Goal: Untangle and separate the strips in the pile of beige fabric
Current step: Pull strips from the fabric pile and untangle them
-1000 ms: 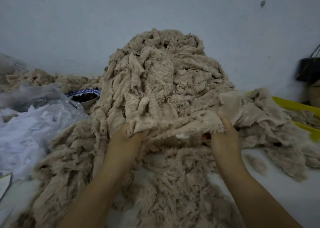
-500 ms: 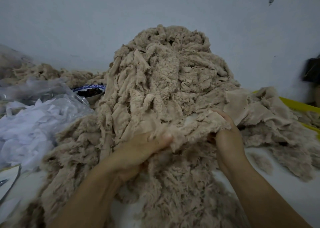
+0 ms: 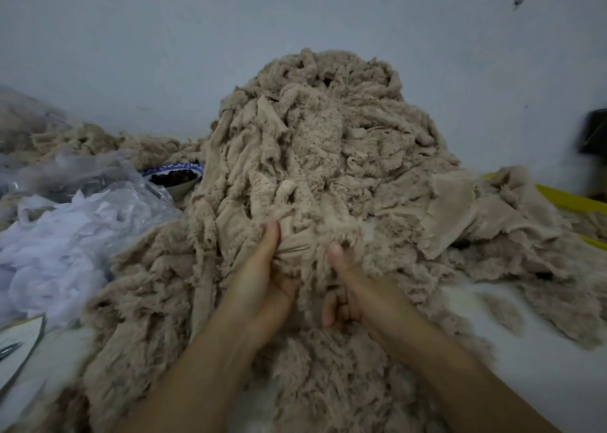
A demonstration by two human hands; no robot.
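A tall pile of tangled beige strips [image 3: 322, 143], some faces fuzzy, others smooth, is lying heaped on the white bench [image 3: 542, 350], spreading forward and right.

We see beige fabric strips [image 3: 315, 156], a blue-patterned white bowl [image 3: 175, 178], white scraps [image 3: 59, 245], a yellow bin edge [image 3: 571, 199].

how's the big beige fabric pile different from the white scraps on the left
Colour: the beige fabric pile is tan and fuzzy; the white scraps are pale. Height: the beige pile towers in the centre; the white scraps lie low, partly under clear plastic. Handling: the left hand and right hand grip beige fabric at the pile's front; neither touches the white scraps. Both are loose heaps of cut pieces.
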